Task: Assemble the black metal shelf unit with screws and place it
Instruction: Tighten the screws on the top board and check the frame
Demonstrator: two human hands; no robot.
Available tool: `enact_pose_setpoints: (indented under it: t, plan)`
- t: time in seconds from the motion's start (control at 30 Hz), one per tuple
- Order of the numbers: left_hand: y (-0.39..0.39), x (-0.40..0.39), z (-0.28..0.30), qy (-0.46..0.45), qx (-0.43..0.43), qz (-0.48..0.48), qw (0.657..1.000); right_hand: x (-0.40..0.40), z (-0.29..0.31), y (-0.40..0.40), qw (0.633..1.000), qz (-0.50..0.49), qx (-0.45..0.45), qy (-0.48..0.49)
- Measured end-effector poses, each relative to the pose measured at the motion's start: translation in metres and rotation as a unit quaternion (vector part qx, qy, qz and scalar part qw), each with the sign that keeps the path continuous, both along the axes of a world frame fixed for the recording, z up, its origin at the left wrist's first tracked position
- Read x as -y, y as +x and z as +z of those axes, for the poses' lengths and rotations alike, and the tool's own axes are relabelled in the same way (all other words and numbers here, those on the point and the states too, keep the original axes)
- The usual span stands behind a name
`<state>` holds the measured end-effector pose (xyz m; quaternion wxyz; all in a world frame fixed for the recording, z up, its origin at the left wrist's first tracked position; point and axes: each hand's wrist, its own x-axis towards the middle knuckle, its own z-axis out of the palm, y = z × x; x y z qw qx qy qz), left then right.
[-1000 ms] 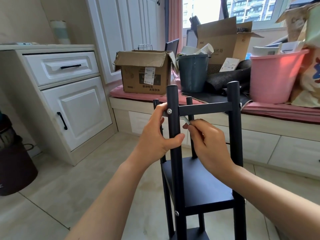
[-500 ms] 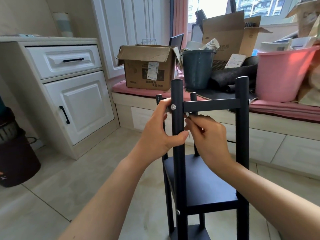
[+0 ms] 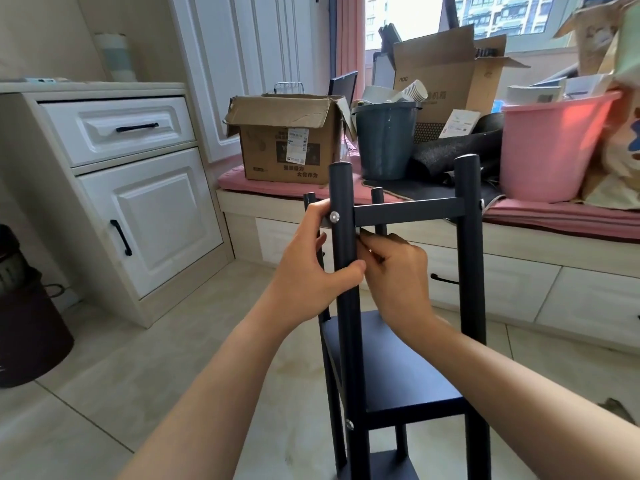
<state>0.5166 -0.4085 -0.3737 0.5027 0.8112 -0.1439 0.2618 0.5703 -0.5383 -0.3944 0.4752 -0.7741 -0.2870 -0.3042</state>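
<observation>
The black metal shelf unit point(image 3: 412, 372) stands upright on the tiled floor in front of me, with round posts, a top crossbar and a flat black shelf lower down. My left hand point(image 3: 313, 268) grips the near-left post point(image 3: 341, 188) just below a silver screw head point(image 3: 334, 217). My right hand point(image 3: 398, 271) is just right of that post, under the crossbar point(image 3: 408, 213). Its fingers pinch a small metal tool point(image 3: 363, 232), mostly hidden by the hand and the post. A second silver screw point(image 3: 349, 425) shows low on the same post.
A window bench with a pink cushion point(image 3: 554, 216) runs behind the shelf, loaded with a cardboard box point(image 3: 287, 140), a dark bucket point(image 3: 384, 140) and a pink tub point(image 3: 550, 147). A white cabinet point(image 3: 138, 188) stands at left and a dark bin point(image 3: 24, 327) at far left.
My right hand has moved up and left, closer to the post and under the crossbar, and the small tool is now mostly hidden. The left hand keeps its grip on the post.
</observation>
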Motion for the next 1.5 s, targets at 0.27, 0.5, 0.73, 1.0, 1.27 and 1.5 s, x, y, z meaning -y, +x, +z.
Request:
enact_pose_setpoints:
  t: [0.27,0.5,0.73,1.0,1.27,1.5]
  plan:
    - [-0.005,0.009,0.0,-0.024,0.011,0.02,0.999,0.049,-0.001,-0.022,0.997,0.012,0.028,-0.066]
    - [-0.01,0.019,-0.005,-0.046,0.017,0.063,0.997,0.103,0.013,-0.03,0.998,-0.063,0.019,-0.013]
    - [-0.008,0.031,-0.012,-0.063,0.038,0.121,0.99,0.12,-0.003,-0.013,0.858,-0.01,-0.419,0.298]
    - [-0.004,0.037,-0.008,-0.094,0.03,0.131,0.986,0.103,-0.011,-0.008,0.789,0.052,-0.531,0.306]
    - [0.008,0.024,-0.006,-0.12,0.004,0.108,0.987,0.088,-0.018,-0.004,0.82,0.01,-0.423,0.385]
    - [0.022,0.015,-0.013,-0.108,0.004,0.095,0.99,0.088,-0.017,-0.002,0.872,-0.025,-0.338,0.354]
